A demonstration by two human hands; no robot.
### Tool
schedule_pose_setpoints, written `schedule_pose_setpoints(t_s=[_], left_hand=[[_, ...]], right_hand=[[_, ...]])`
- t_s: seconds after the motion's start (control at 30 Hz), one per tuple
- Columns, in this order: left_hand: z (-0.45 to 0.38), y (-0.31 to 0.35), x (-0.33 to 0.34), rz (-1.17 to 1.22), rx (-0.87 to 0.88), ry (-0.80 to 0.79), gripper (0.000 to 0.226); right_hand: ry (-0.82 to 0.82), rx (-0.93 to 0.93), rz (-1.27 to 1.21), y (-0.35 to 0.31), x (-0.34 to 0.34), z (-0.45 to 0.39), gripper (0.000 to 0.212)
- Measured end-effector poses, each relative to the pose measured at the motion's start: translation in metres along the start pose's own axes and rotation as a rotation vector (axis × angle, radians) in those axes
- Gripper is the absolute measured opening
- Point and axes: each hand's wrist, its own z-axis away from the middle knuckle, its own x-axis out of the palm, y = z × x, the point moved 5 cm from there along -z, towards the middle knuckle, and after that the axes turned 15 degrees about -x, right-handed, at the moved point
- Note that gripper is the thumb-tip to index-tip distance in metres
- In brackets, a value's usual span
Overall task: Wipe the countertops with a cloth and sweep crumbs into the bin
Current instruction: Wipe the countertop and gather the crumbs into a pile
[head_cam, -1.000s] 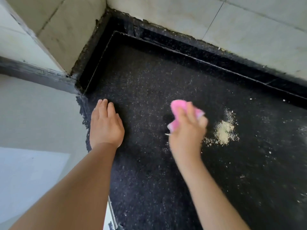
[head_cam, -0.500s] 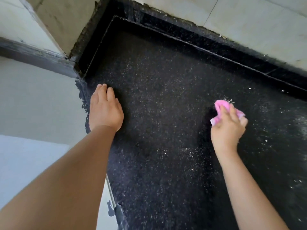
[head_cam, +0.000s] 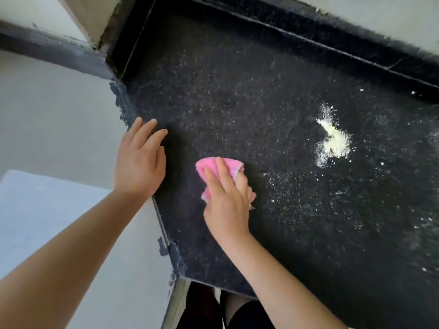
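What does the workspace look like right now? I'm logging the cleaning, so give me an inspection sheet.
Surface: black speckled countertop, dusted with fine white specks.
Job's things: pink cloth on the counter; pale crumb pile to its right; bin not seen.
Clutter: scattered crumbs right of the cloth.
Hands: right hand presses on the cloth, grip unclear; left hand flat at the counter's left edge.
Cables: nothing seen.
Surroundings: pale tiled wall behind.

Black speckled countertop bears crumbs, pink cloth.
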Motion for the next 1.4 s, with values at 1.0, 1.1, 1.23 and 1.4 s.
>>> schedule_pose_setpoints(t_s=[1.0, 1.1, 1.23, 1.4], left_hand=[[0.083, 0.043, 0.038, -0.173, 0.150, -0.062, 0.049], [0.083, 0.042, 0.037, -0.157, 0.144, -0.071, 0.050], [0.082, 0.043, 0.038, -0.150, 0.140, -0.086, 0.051], [0.082, 0.042, 0.035, -0.106, 0.119, -0.138, 0.045]], right_hand=[[0.228, -0.185, 0.159, 0.106, -0.074, 0.053, 0.037], [0.153, -0.217, 0.108, 0.076, -0.046, 0.090, 0.035], [0.110, -0.028, 0.148, 0.111, -0.050, 0.095, 0.043], [0.265, 0.186, 0.052, 0.124, -0.090, 0.057, 0.051]])
